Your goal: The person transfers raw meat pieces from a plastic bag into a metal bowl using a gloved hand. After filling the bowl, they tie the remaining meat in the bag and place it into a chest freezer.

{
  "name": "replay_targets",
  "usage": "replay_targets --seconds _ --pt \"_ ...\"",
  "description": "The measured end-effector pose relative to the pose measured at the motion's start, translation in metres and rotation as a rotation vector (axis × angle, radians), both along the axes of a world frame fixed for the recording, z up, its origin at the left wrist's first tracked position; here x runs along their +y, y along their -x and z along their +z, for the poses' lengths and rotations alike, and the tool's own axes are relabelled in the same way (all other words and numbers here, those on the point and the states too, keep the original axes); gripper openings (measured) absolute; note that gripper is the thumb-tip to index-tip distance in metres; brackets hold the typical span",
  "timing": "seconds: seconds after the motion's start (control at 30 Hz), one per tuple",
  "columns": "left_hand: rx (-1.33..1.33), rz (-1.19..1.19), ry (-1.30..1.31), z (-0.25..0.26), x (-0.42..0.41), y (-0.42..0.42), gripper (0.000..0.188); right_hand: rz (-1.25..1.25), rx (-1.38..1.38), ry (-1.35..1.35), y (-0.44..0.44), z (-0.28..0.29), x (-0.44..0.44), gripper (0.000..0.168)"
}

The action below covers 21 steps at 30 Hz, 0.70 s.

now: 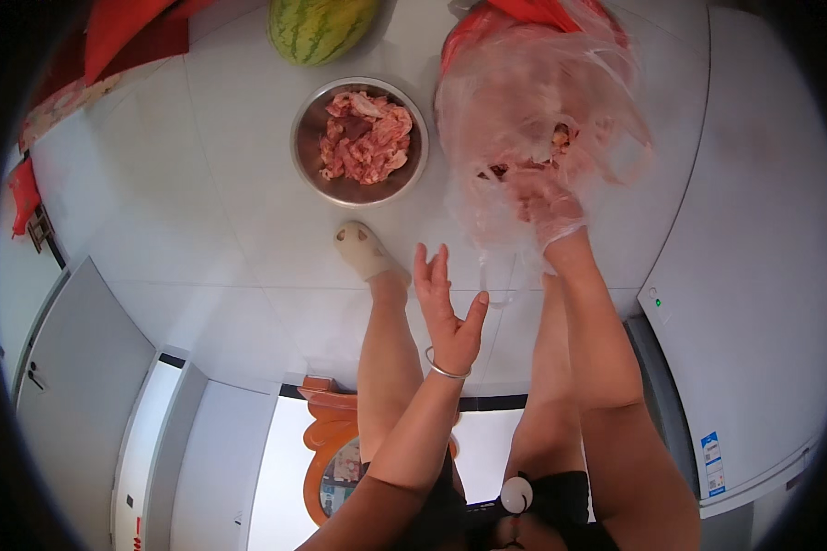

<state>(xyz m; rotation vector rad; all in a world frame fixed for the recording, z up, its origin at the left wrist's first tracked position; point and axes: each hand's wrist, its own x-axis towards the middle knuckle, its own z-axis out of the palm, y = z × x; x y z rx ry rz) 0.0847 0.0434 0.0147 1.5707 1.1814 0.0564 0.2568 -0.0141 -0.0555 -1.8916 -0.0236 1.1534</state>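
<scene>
My left hand, bare and with a bracelet at the wrist, is held with its fingers apart above the floor and holds nothing. My right hand wears a clear plastic glove and reaches in at the near side of a large translucent plastic bag. Reddish pieces show at the bag's opening; whether my fingers grip any of them cannot be told. Left of the bag stands a round stainless steel bowl holding pieces of raw meat. Red plastic shows behind the clear bag.
A watermelon lies on the tiled floor beyond the bowl. My left foot, in a beige clog, is just below the bowl. A white appliance with a green light stands at the right. A wooden chair is behind my legs.
</scene>
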Motion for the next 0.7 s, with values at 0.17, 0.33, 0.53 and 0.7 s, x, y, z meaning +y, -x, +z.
replay_targets --seconds 0.17,0.33,0.53,0.7 --pt "-0.068 -0.145 -0.145 -0.009 -0.003 -0.009 0.075 0.399 -0.249 -0.153 0.025 0.021 -0.014 0.031" --pt "-0.017 -0.258 -0.176 -0.015 -0.003 0.000 0.071 0.654 -0.294 -0.060 0.011 0.072 -0.008 0.028" --pt "-0.153 -0.199 -0.178 -0.015 0.001 -0.007 0.040 0.659 -0.275 -0.168 0.004 0.066 -0.022 0.020" --pt "-0.222 0.051 0.072 -0.009 0.002 -0.005 0.014 0.474 -0.265 -0.089 -0.015 0.015 -0.024 0.012"
